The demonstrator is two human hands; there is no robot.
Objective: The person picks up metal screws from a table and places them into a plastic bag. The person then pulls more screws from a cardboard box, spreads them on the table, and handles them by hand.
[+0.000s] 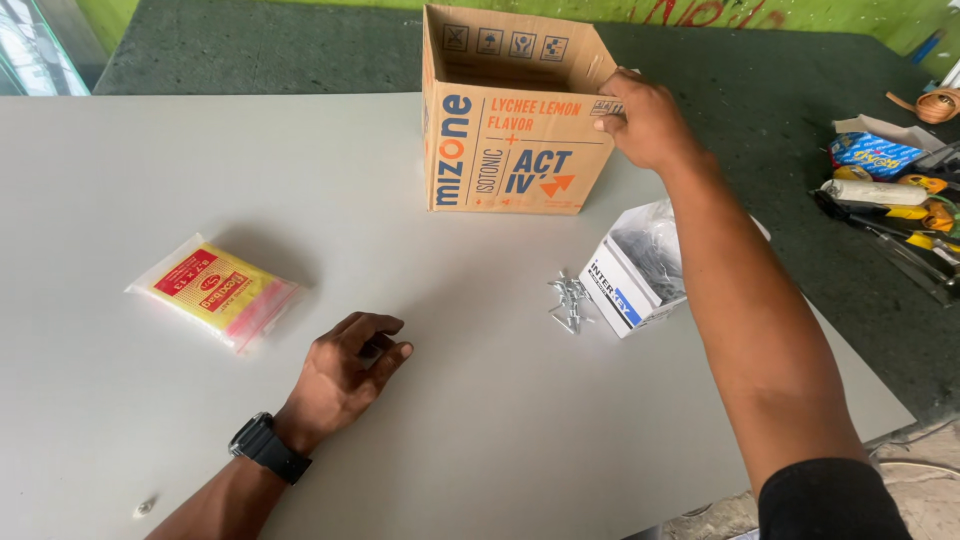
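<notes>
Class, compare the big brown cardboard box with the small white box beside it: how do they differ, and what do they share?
The brown cardboard box is far larger than the small white box. The brown one stands upright; the white one is tilted towards the screws. The right hand grips the brown box's rim; neither hand touches the white box. Both are open and rest on the grey table.

The cardboard box (510,120) near the table's far edge is matt brown corrugated board, printed on its faces; the table (500,420) top is smooth, pale and faintly sheened; the packet (215,290) toward the left edge is glossy clear plastic over yellow and red; the small box (625,290) is white card; the loose screws (570,300) beside it are shiny metal.
</notes>
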